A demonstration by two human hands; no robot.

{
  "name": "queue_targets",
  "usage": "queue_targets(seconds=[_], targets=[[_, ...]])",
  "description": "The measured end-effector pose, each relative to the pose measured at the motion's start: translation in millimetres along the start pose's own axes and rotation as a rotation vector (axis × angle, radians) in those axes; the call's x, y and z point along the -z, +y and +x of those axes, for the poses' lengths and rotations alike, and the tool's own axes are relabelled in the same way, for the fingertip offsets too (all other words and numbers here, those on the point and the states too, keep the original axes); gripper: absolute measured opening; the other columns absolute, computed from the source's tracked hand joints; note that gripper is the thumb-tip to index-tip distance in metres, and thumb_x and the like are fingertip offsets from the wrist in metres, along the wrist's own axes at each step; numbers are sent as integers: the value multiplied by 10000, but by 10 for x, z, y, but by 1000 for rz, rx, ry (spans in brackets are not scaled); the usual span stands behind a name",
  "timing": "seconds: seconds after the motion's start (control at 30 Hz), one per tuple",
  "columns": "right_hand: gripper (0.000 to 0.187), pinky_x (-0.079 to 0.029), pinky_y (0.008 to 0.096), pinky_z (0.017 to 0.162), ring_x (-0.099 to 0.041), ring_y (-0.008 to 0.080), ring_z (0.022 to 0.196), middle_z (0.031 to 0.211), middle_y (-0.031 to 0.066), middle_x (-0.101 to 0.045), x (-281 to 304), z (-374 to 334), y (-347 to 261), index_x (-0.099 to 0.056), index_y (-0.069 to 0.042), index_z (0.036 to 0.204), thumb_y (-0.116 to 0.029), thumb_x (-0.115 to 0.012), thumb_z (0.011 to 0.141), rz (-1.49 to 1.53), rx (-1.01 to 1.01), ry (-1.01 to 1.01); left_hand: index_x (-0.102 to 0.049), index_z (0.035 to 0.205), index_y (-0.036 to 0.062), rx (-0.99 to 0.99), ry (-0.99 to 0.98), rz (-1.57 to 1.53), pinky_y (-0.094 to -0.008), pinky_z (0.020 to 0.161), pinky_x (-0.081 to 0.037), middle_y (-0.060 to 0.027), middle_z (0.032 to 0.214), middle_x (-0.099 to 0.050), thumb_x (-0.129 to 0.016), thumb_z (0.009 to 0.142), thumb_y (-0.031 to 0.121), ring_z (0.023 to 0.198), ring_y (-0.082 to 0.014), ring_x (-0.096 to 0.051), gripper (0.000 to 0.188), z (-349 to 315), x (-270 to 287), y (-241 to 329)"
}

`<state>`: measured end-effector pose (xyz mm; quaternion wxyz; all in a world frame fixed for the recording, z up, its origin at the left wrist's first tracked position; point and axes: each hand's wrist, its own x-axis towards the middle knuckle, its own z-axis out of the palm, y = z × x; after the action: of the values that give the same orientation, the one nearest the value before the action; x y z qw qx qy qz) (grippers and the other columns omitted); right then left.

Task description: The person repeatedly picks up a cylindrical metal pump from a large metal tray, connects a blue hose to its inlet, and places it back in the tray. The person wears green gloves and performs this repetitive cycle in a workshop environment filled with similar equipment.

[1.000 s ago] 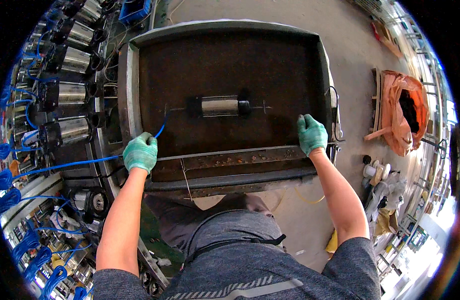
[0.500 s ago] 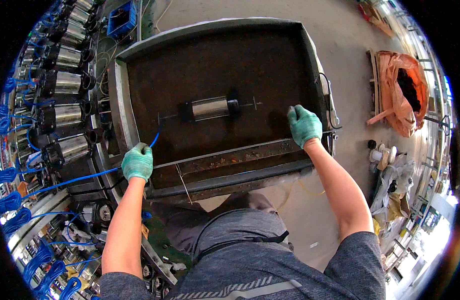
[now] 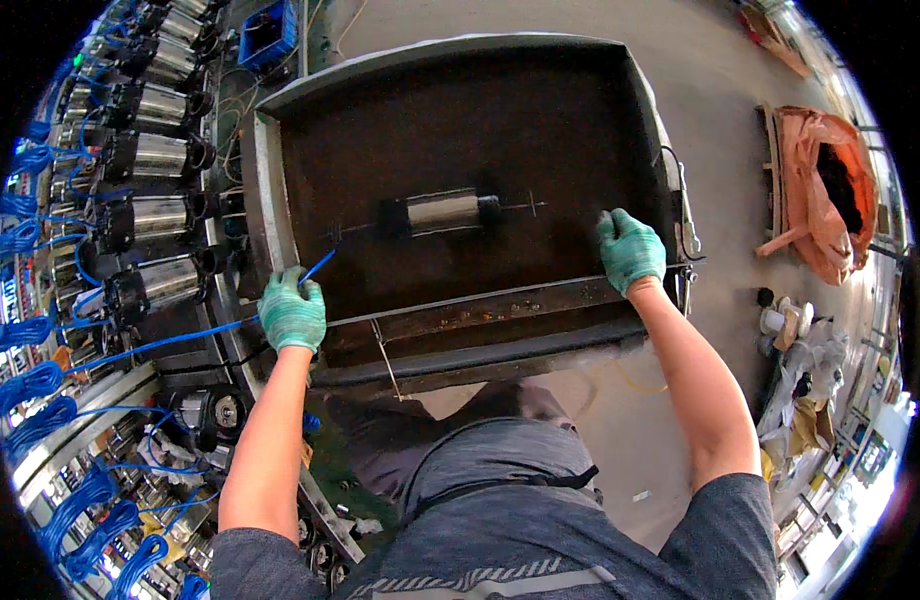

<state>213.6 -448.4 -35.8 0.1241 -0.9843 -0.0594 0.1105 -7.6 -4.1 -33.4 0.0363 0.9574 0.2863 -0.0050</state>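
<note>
Left hand (image 3: 292, 312), gloved in green, is closed around a blue cable (image 3: 321, 265) at the near left corner of the big dark tub (image 3: 270, 190). The cable comes in from the left of the tub, and a bit pokes out past the hand, over the tub's inside. Right hand (image 3: 633, 250), gloved too, is curled at the near right part of the tub, and I can't tell if it has hold of anything. A silver and black cylinder (image 3: 443, 211) lies on its side near the middle of the tub, and no hand touches it. It looks like metal, so I think it is heavy and hard and won't squash. Its shiny middle may be slippery, but I can't tell if it is wet. Two hands would be best, one under each black end. The cable looks light and bendy, with a smooth skin that could slide through a loose hold. Its far end gets lost in the dark inside the tub, so I can't see if it joins the cylinder. A full fist around it seems good, and a hard yank might hurt the end
</note>
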Motion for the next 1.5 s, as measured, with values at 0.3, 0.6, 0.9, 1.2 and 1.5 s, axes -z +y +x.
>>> queue_targets(seconds=[0.3,0.6,0.9,1.2,1.5], targets=[[381,-518,566,776,-649,464,919,946,204,-708,12,-2,13,-682,-104,964,-437,-505,1023,5,21,7,-707,1106,126,-50,76,97,-501,956,-465,-141,1149,-657,-668,845,230,1085,-366,-602,284,-9,-14,5],[365,-539,542,769,-679,417,902,962,158,-724,18,13,38,-666,-120,942,-421,-477,1029,37,4,-32,-639,1067,42,-292,14,-260,-458,900,-512,-173,1048,-655,-718,824,96,997,-384,-635,262,256,-30,438],[351,-559,524,796,-698,399,915,993,154,-733,89,0,98,-691,-116,989,-398,-485,1022,142,-2,-47,-630,1063,44,-113,-611,-456,-397,741,-529,-116,885,-682,-717,925,234,790,-252,-662,250,584,-364,2510],[345,-568,503,716,-710,368,822,898,127,-727,-7,-13,164,-691,-121,887,-401,-526,1003,213,21,76,-579,1144,60,376,-874,-893,-377,593,-534,-87,938,-640,-663,983,212,737,-223,-653,237,766,-813,2777],[338,-574,501,810,-717,373,931,1003,150,-743,129,-15,156,-717,-116,997,-387,-515,1009,241,4,-71,-504,1106,41,363,-823,-844,-474,638,-636,-123,932,-614,-713,944,123,669,-254,-617,278,705,-776,2680]])
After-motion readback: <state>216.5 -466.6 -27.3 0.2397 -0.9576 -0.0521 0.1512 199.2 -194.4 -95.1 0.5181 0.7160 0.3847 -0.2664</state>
